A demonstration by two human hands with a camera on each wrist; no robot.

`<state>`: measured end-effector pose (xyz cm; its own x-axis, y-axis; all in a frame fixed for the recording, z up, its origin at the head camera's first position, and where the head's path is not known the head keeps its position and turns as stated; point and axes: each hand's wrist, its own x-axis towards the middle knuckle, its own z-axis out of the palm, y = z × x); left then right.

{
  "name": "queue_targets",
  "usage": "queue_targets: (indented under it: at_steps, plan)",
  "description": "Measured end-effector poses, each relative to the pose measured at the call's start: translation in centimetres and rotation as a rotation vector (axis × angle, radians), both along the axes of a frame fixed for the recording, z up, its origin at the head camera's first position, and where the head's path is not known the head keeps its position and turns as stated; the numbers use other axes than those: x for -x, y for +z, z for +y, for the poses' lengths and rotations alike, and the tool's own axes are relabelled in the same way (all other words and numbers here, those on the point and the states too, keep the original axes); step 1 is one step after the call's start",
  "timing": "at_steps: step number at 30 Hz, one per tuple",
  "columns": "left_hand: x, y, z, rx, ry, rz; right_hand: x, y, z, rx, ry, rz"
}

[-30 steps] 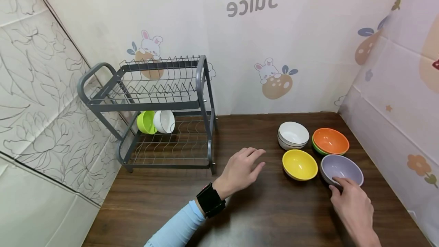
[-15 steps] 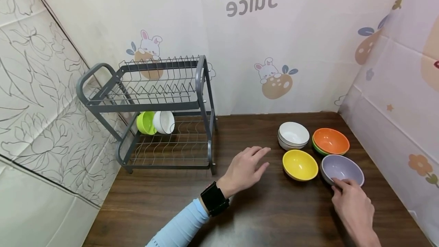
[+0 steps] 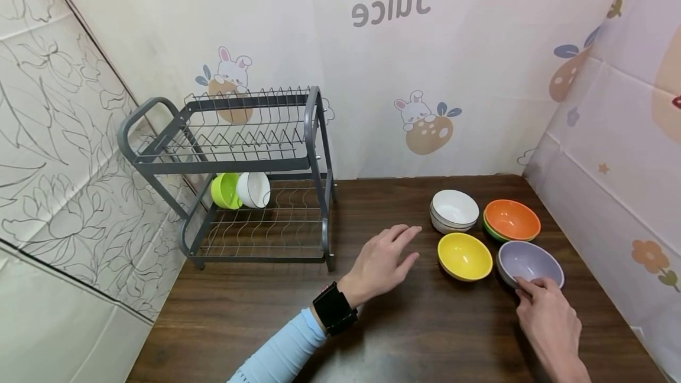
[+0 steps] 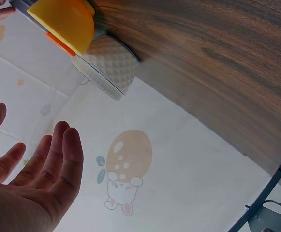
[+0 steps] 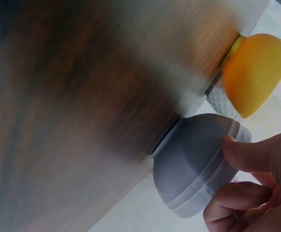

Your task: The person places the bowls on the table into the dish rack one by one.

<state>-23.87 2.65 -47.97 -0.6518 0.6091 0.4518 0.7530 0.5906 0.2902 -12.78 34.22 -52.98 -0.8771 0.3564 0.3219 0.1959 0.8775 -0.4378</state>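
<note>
At the table's right, my right hand [image 3: 550,321] pinches the near rim of a purple bowl [image 3: 534,260], index finger inside and thumb outside. A second rim line shows just below the top one on this purple bowl [image 5: 191,159] in the right wrist view, with the thumb against its outer wall. My left hand [image 3: 375,268] hovers over the middle of the table, fingers loosely extended, holding nothing. Left of the purple bowl stands a yellow bowl [image 3: 465,256], a short way from the left fingertips. The left wrist view also shows the left hand [image 4: 41,176] bare.
Behind the yellow bowl is a stack of white bowls [image 3: 454,208]. An orange bowl [image 3: 512,219] sits in a green one [image 3: 495,231]. A two-tier grey dish rack [image 3: 229,166] at left holds a lime green bowl [image 3: 224,191] and a white bowl [image 3: 255,190] below. Walls border the table.
My left hand has shifted slightly right, toward the yellow bowl. The right hand stays at the purple bowl's rim, and the bowls have kept their places.
</note>
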Motion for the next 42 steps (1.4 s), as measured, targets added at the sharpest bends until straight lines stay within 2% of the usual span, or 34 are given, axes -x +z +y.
queue_targets:
  at_steps: [5, 14, 23, 28, 32, 42]
  plan:
    - [0.0, 0.1, 0.2, -0.005, -0.009, -0.007, 0.0, 0.3, -0.1, -0.002, -0.004, 0.005]
    - [0.0, 0.5, 0.7, 0.0, -0.032, -0.001, -0.3, 0.3, -0.2, -0.016, 0.012, 0.084]
    - [0.1, 0.8, 0.9, -0.007, -0.024, 0.007, -0.9, 0.7, -0.4, -0.016, 0.017, 0.127]
    - [0.2, 1.1, 0.8, -0.013, -0.023, 0.021, -1.3, 1.3, -0.8, -0.009, -0.007, 0.129]
    - [0.3, 1.3, 0.6, -0.021, -0.021, 0.024, -1.3, 2.0, -1.2, -0.013, -0.011, 0.164]
    - [0.5, 1.4, 0.1, -0.062, -0.014, 0.005, -0.4, 4.0, -3.9, -0.077, 0.057, 0.281]
